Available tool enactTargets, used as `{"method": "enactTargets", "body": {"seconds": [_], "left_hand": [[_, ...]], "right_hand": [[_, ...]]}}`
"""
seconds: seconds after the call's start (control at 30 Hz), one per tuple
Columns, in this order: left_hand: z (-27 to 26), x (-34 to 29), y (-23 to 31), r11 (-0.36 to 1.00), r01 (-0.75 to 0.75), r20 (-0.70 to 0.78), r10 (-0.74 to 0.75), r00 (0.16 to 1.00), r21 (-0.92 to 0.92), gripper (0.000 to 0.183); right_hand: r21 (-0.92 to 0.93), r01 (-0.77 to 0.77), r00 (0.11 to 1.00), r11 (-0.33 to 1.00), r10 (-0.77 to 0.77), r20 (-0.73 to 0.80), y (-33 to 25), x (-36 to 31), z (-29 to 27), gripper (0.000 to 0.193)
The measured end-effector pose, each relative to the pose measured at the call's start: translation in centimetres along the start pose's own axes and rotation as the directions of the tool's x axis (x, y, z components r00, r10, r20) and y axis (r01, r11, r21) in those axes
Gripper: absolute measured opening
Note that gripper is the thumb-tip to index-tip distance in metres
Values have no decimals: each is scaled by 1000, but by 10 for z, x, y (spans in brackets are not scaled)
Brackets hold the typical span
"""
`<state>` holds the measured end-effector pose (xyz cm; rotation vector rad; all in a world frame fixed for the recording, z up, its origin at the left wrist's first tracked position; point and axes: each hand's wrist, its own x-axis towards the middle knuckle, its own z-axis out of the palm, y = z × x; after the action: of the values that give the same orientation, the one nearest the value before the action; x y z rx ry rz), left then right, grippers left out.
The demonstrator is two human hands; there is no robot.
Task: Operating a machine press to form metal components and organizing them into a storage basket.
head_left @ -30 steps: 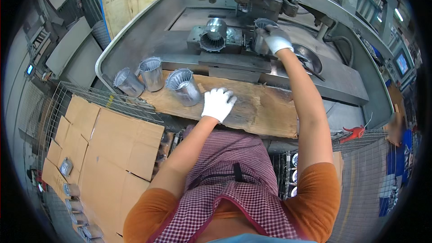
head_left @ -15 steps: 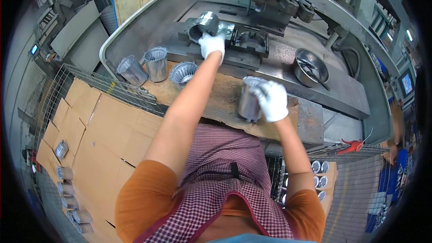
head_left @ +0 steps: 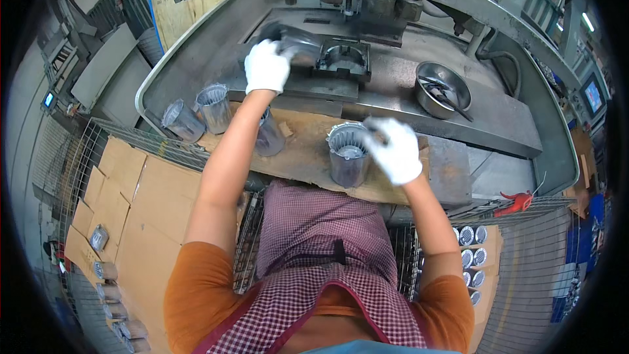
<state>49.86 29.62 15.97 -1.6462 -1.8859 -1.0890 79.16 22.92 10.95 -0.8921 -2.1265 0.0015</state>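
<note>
My left hand point(head_left: 267, 67), in a white glove, is at the machine bed with its fingers closed at the near left end of a shiny metal cup point(head_left: 303, 44). The cup lies tilted on its side and is smeared by motion; its far end is beside the dark clamping fixture point(head_left: 343, 59). My right hand point(head_left: 395, 151), gloved too, is just right of an upright ribbed metal cup point(head_left: 348, 157) on the wooden board. Its fingers are apart, reaching toward the cup's rim, and nothing shows in them.
Two ribbed cups point(head_left: 214, 108) stand at the board's point(head_left: 304, 151) left, with another point(head_left: 268, 134) partly behind my left forearm. On the right, a steel bowl point(head_left: 443, 90) holds dark tools. Cardboard point(head_left: 157, 223) at lower left and a crate at lower right carry more cups. A red-handled tool point(head_left: 514, 204) hangs at right.
My left hand has shifted left with the metal cup by the fixture. My right hand has loosened from the cup on the board, which now stands upright. The view has turned slightly.
</note>
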Motion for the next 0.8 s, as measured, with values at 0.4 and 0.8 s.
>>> {"method": "enactTargets", "body": {"seconds": [0.4, 0.8], "left_hand": [[60, 21, 65, 881, -460, 136, 445, 885, 111, 37], [-67, -7, -4, 990, -143, 443, 120, 888, 17, 51]], "right_hand": [[-302, -382, 812, 873, 473, 341, 43, 120, 70, 54], [-362, -335, 821, 870, 458, 342, 53, 142, 82, 47]]}}
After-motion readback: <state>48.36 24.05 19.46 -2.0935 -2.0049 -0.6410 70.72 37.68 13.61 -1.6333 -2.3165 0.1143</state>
